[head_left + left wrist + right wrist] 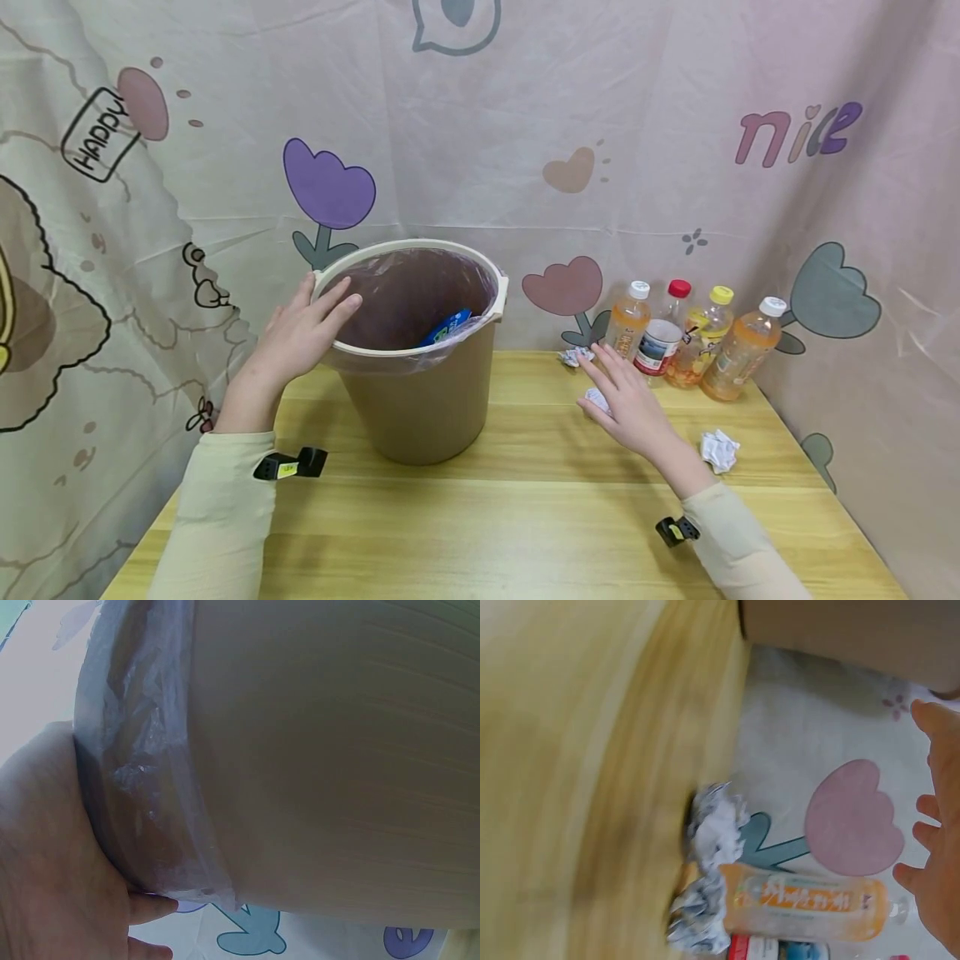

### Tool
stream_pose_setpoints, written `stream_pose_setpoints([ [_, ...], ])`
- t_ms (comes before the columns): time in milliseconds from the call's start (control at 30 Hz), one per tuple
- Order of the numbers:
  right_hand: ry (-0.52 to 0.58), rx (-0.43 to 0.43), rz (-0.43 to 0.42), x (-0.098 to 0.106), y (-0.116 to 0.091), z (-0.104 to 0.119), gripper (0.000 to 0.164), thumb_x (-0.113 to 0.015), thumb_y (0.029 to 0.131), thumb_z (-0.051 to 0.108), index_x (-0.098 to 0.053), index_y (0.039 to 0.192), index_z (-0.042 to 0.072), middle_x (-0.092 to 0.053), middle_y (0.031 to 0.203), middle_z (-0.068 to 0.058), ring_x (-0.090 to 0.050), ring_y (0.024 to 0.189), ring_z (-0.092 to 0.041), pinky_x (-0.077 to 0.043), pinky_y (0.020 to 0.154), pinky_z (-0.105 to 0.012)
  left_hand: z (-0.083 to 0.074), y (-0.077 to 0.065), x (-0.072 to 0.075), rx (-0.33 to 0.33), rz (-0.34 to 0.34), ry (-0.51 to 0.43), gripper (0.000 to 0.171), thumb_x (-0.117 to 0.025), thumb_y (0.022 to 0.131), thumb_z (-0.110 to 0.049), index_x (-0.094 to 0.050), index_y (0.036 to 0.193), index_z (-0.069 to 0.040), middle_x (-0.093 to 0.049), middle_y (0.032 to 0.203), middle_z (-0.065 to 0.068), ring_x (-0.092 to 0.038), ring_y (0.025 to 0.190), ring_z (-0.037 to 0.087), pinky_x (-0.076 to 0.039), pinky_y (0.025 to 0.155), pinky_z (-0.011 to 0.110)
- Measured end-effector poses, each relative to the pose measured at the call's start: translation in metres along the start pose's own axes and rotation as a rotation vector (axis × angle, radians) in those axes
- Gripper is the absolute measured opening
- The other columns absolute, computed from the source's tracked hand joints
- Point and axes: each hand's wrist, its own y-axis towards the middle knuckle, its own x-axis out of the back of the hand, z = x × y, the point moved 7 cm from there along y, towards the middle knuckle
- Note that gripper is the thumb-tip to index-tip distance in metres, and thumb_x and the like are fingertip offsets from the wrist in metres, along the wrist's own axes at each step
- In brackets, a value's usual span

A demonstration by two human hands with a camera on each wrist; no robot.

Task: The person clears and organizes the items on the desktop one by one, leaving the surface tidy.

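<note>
A brown waste bin [416, 412] with a cream rim stands on the table, lined with a clear plastic bag [150, 761] folded over its edge. Inside it lies a blue packet [447, 327]. My left hand [303, 333] rests on the bin's left rim, fingers spread and mostly straight. With its fingers extended, my right hand [626, 402] hovers above the table near the bottles, holding nothing. One crumpled paper ball [597, 399] shows beside its fingers, partly covered by them. Another paper ball [575, 357] lies farther back, and a third paper ball [720, 451] sits right of the wrist.
Several bottles line the back right: an orange drink bottle [628, 321] with a white cap, a red-capped bottle [660, 337], a yellow-capped bottle [702, 342] and another white-capped bottle [742, 354]. Behind the wooden table [450, 533] hangs a printed cloth [465, 150].
</note>
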Motion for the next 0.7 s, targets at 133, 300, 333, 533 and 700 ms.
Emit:
stream_pose_setpoints([
  [133, -0.01, -0.016, 0.039, -0.006, -0.006, -0.006, 0.07, -0.07, 0.087, 0.034, -0.041, 0.149, 0.015, -0.036, 0.155, -0.018, -0.031, 0.143, -0.041, -0.03, 0.112, -0.062, 0.0, 0.001, 0.0, -0.003, -0.004, 0.002, 0.076, -0.018, 0.097, -0.068, -0.02, 0.157, -0.02, 0.011, 0.162, 0.024, 0.002, 0.15, 0.046, 0.0, 0.112, 0.073],
  [300, -0.026, -0.04, 0.08, -0.014, -0.011, -0.014, 0.071, -0.07, 0.088, 0.034, -0.041, 0.149, 0.013, -0.035, 0.155, -0.019, -0.033, 0.142, -0.043, -0.027, 0.114, -0.061, 0.0, 0.001, 0.0, -0.005, -0.01, 0.001, 0.076, -0.018, 0.097, -0.068, -0.02, 0.157, -0.02, 0.011, 0.162, 0.024, 0.002, 0.15, 0.047, 0.0, 0.112, 0.073],
  [333, -0.027, -0.05, 0.092, -0.016, -0.012, -0.016, 0.07, -0.07, 0.088, 0.035, -0.042, 0.148, 0.012, -0.035, 0.155, -0.019, -0.033, 0.141, -0.043, -0.027, 0.114, -0.061, 0.0, 0.001, 0.0, -0.005, -0.01, 0.0, 0.076, -0.018, 0.097, -0.068, -0.021, 0.157, -0.02, 0.011, 0.162, 0.024, 0.002, 0.15, 0.047, 0.0, 0.112, 0.074],
  [533, -0.025, -0.111, 0.178, -0.027, -0.02, -0.024, 0.071, -0.068, 0.089, 0.038, -0.041, 0.148, 0.011, -0.034, 0.155, -0.021, -0.03, 0.143, -0.043, -0.024, 0.114, -0.064, 0.001, 0.002, 0.0, -0.005, -0.007, -0.001, 0.077, -0.018, 0.097, -0.068, -0.021, 0.157, -0.02, 0.012, 0.162, 0.024, 0.001, 0.149, 0.047, 0.001, 0.112, 0.073],
  [700, -0.02, -0.125, 0.203, -0.032, -0.023, -0.029, 0.071, -0.069, 0.089, 0.037, -0.041, 0.148, 0.009, -0.034, 0.154, -0.021, -0.031, 0.142, -0.045, -0.026, 0.113, -0.065, 0.0, 0.001, 0.0, -0.006, -0.009, -0.005, 0.077, -0.018, 0.097, -0.068, -0.021, 0.156, -0.019, 0.012, 0.162, 0.024, 0.001, 0.149, 0.047, 0.0, 0.112, 0.073],
])
